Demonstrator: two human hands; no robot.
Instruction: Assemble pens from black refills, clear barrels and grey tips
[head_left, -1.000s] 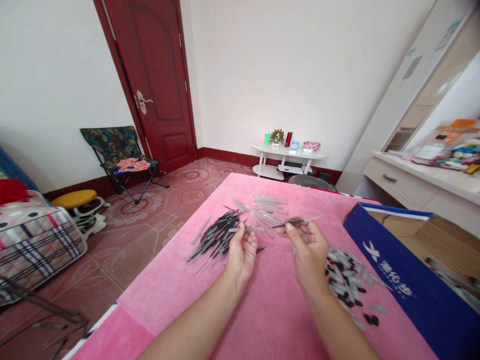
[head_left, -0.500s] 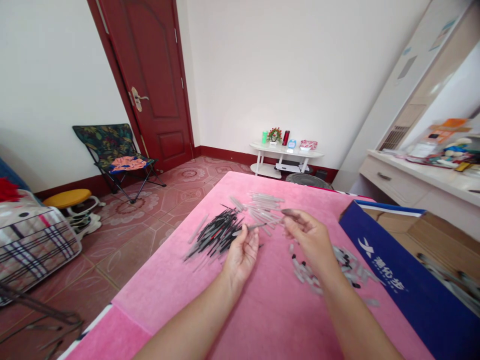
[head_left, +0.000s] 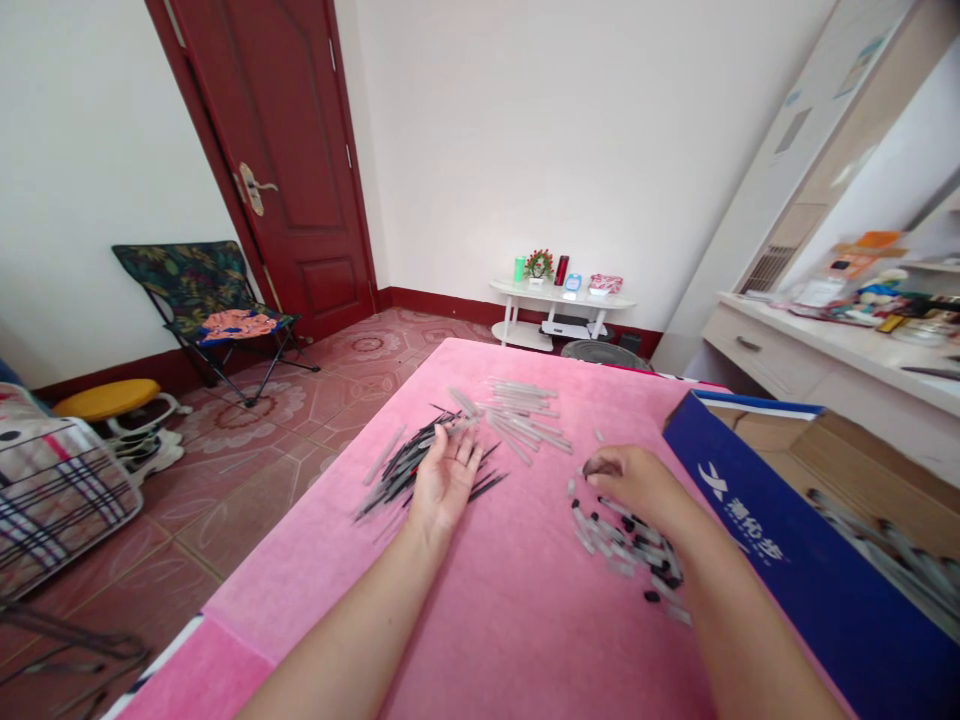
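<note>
My left hand [head_left: 445, 478] is palm up over the edge of a heap of thin black pen refills [head_left: 405, 474]. A greyish translucent pen barrel [head_left: 459, 428] lies between its thumb and fingertips, partly blurred. My right hand [head_left: 636, 482] is bent down at the far edge of a scatter of small clear and black pen caps [head_left: 616, 545]. Its fingers are pinched, with something dark at the fingertips that I cannot make out. Clear empty pen barrels [head_left: 521, 408] lie in a loose group beyond both hands.
A pink cloth [head_left: 495, 620] covers the table. On the right stands an open blue cardboard box [head_left: 757, 490] with several pens [head_left: 885, 560] inside. A white drawer cabinet [head_left: 795, 350] is behind it. A folding chair [head_left: 206, 300] and a yellow stool [head_left: 109, 400] stand left.
My hands have moved apart: the left went slightly left over the refills, and the right came down to the caps. The view has turned slightly.
</note>
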